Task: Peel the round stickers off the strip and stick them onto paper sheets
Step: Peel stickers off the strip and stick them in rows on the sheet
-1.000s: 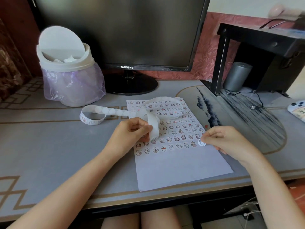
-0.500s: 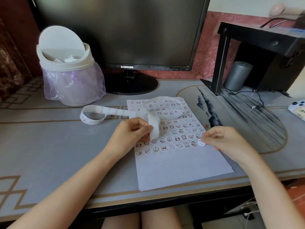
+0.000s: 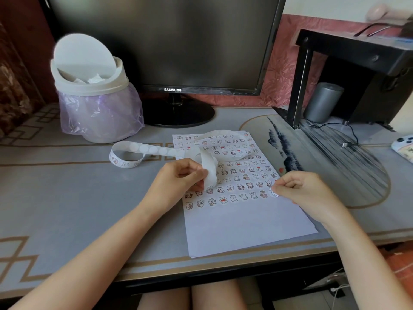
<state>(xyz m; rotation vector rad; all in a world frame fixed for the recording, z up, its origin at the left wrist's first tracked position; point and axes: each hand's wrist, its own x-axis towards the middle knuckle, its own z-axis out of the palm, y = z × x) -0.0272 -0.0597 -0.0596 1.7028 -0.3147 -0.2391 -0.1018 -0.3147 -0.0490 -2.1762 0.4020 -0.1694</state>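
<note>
A white paper sheet (image 3: 243, 227) lies on the desk, its upper part filled with rows of small cartoon stickers. A long white sticker strip (image 3: 154, 150) curls across the sheet's top and loops off to the left. My left hand (image 3: 178, 182) pinches the strip's near end over the sheet's left side. My right hand (image 3: 306, 193) pinches one round sticker (image 3: 273, 193) at the right end of a lower row, against the paper.
A white bin (image 3: 93, 95) with a purple liner stands back left. A Samsung monitor (image 3: 169, 52) rises behind the sheet. A black stand (image 3: 348, 70) with a grey cylinder (image 3: 323, 101) and a cable is back right. A phone (image 3: 404, 148) lies at the right edge.
Both hands have stayed almost still; my right hand holds the round sticker at the same spot on the paper's right side.
</note>
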